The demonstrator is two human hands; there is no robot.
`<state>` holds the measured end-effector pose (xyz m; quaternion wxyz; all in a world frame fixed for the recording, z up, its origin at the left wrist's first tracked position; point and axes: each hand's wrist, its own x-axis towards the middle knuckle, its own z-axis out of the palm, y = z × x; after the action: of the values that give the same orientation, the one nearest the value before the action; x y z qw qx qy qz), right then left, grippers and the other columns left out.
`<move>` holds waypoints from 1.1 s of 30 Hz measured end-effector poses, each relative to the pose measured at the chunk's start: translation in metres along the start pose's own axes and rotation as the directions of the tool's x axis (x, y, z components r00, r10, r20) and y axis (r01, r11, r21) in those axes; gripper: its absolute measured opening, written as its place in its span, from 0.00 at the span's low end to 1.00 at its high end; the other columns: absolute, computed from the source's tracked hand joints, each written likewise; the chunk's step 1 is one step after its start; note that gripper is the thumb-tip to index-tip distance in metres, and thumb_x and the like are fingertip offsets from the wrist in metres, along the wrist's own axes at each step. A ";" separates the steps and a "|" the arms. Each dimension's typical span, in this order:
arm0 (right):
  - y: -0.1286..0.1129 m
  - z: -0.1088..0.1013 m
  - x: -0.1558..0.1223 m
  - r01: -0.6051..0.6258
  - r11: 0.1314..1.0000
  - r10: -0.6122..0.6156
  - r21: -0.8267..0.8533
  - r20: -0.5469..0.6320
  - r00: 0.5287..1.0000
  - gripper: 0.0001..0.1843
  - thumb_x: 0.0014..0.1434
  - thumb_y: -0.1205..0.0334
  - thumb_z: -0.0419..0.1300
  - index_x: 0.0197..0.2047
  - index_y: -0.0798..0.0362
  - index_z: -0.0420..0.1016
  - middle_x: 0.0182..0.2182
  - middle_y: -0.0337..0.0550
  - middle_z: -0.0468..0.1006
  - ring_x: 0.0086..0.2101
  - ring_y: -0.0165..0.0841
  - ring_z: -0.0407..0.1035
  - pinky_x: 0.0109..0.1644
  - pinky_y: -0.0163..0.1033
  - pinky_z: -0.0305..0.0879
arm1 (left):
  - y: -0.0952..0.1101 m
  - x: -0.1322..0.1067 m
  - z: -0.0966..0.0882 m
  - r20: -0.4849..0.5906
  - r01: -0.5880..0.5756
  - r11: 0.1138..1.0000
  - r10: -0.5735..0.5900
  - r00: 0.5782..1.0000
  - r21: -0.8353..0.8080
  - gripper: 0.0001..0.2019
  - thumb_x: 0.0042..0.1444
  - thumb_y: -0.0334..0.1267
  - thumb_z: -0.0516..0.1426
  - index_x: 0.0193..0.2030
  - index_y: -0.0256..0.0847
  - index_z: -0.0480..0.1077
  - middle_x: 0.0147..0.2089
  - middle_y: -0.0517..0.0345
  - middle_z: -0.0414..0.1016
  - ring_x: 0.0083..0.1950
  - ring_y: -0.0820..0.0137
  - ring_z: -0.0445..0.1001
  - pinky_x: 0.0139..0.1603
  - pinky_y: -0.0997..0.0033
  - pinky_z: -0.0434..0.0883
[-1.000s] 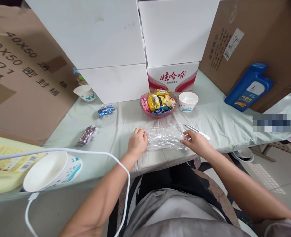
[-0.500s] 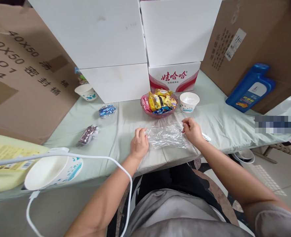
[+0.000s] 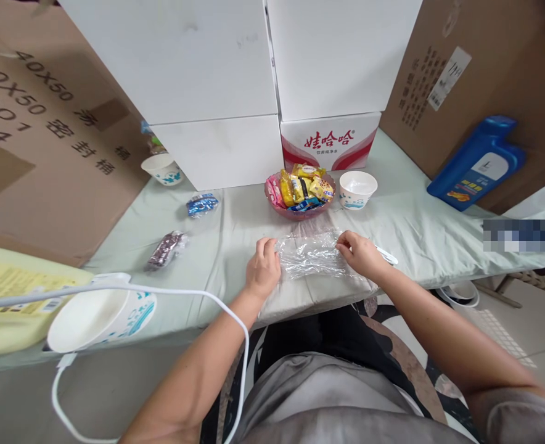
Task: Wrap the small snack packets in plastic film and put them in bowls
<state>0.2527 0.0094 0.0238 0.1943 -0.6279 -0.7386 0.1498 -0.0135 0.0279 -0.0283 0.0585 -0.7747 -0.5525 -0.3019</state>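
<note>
A crinkled sheet of clear plastic film (image 3: 310, 256) lies on the cloth near the front edge. At its left end, my left hand (image 3: 263, 265) is closed on the film, fingers bent over the edge. The thumb and forefinger of my right hand (image 3: 358, 251) pinch the upper right edge. Just behind the film stands a pink bowl (image 3: 295, 214) heaped with wrapped snacks (image 3: 303, 186). To the bowl's right is a white paper cup (image 3: 358, 192) with something clear inside. A small white object (image 3: 387, 256), partly hidden, rests beyond my right wrist.
Two wrapped items, a blue packet (image 3: 201, 204) and a dark red one (image 3: 165, 250), lie on the left. A tilted paper bucket (image 3: 134, 314) sits by a white cable (image 3: 171, 290). White boxes (image 3: 217, 154) line the back; a blue bottle (image 3: 478, 163) leans at right.
My right hand has shifted slightly left, and its fingertips have closed on the film's edge. My left hand stays at the left end. The view has tilted slightly.
</note>
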 end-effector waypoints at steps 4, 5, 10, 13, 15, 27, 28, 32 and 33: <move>-0.004 0.002 -0.002 0.024 0.995 -0.007 -0.100 0.167 0.986 0.15 0.57 0.59 0.63 0.48 0.52 0.73 0.38 0.43 0.77 0.37 0.34 0.71 0.39 0.35 0.60 | 0.001 0.000 -0.001 -0.044 -0.015 1.000 0.015 0.999 0.013 0.16 0.60 0.30 0.50 0.55 0.35 0.64 0.54 0.41 0.68 0.47 0.60 0.76 0.44 0.64 0.75; -0.005 0.003 -0.003 0.032 0.993 -0.011 -0.116 0.178 0.984 0.12 0.57 0.60 0.62 0.45 0.52 0.75 0.38 0.43 0.77 0.36 0.33 0.71 0.39 0.35 0.59 | 0.001 0.000 -0.001 -0.056 -0.021 1.000 0.022 0.998 0.014 0.16 0.60 0.30 0.50 0.55 0.35 0.64 0.54 0.41 0.68 0.47 0.60 0.76 0.44 0.64 0.75; 0.003 0.002 -0.008 0.048 0.999 -0.047 -0.007 0.066 0.997 0.06 0.59 0.64 0.57 0.36 0.52 0.76 0.34 0.42 0.76 0.33 0.32 0.69 0.39 0.35 0.60 | 0.000 0.000 -0.001 -0.073 -0.043 0.999 0.044 0.996 0.011 0.16 0.60 0.29 0.50 0.55 0.35 0.64 0.54 0.41 0.68 0.47 0.61 0.76 0.44 0.64 0.75; 0.013 0.002 -0.007 0.026 0.985 -0.025 0.168 -0.008 1.000 0.07 0.59 0.63 0.54 0.37 0.52 0.74 0.33 0.42 0.77 0.33 0.32 0.69 0.40 0.37 0.62 | -0.001 -0.001 0.000 -0.065 -0.053 0.999 0.054 0.996 0.014 0.16 0.60 0.29 0.50 0.55 0.35 0.64 0.54 0.40 0.68 0.47 0.60 0.76 0.43 0.64 0.76; 0.017 0.005 -0.002 -0.003 0.951 0.022 0.310 -0.057 0.998 0.09 0.60 0.61 0.52 0.38 0.51 0.73 0.32 0.40 0.77 0.33 0.32 0.70 0.39 0.38 0.64 | 0.000 -0.001 0.001 -0.053 -0.054 0.998 0.054 0.997 0.009 0.16 0.60 0.30 0.50 0.55 0.35 0.64 0.54 0.40 0.68 0.47 0.60 0.76 0.43 0.63 0.76; 0.005 0.029 0.049 -0.168 0.968 0.148 -0.187 -0.115 0.982 0.15 0.67 0.59 0.46 0.48 0.51 0.72 0.46 0.49 0.77 0.40 0.38 0.72 0.42 0.39 0.62 | -0.009 0.004 0.002 -0.124 0.101 0.972 -0.129 0.984 -0.211 0.16 0.57 0.26 0.51 0.52 0.36 0.65 0.50 0.43 0.68 0.52 0.59 0.72 0.50 0.60 0.73; 0.005 0.031 0.048 -0.178 0.952 0.157 -0.248 -0.100 0.983 0.15 0.68 0.58 0.46 0.49 0.51 0.71 0.47 0.49 0.77 0.40 0.38 0.72 0.40 0.39 0.62 | -0.010 0.005 0.003 -0.120 0.122 0.966 -0.152 0.981 -0.227 0.16 0.56 0.26 0.51 0.51 0.37 0.65 0.49 0.43 0.69 0.52 0.60 0.72 0.52 0.59 0.73; 0.007 0.036 0.046 -0.192 0.918 0.168 -0.346 -0.100 0.981 0.16 0.70 0.56 0.44 0.50 0.51 0.70 0.46 0.48 0.77 0.39 0.38 0.73 0.38 0.38 0.60 | -0.012 0.006 0.005 -0.076 0.197 0.941 -0.225 0.971 -0.274 0.19 0.54 0.26 0.52 0.53 0.40 0.64 0.47 0.48 0.72 0.48 0.63 0.74 0.52 0.60 0.72; 0.007 0.036 0.046 -0.192 0.916 0.167 -0.353 -0.101 0.981 0.16 0.70 0.56 0.44 0.50 0.51 0.70 0.46 0.48 0.77 0.39 0.38 0.73 0.38 0.38 0.60 | -0.012 0.006 0.005 -0.061 0.218 0.933 -0.245 0.968 -0.286 0.19 0.55 0.26 0.52 0.54 0.40 0.64 0.46 0.50 0.73 0.47 0.64 0.75 0.52 0.61 0.72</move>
<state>0.2350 0.0566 -0.0064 0.0865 -0.7228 -0.6856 0.0070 -0.0211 0.0398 -0.0318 -0.0599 -0.6895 -0.5888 -0.4175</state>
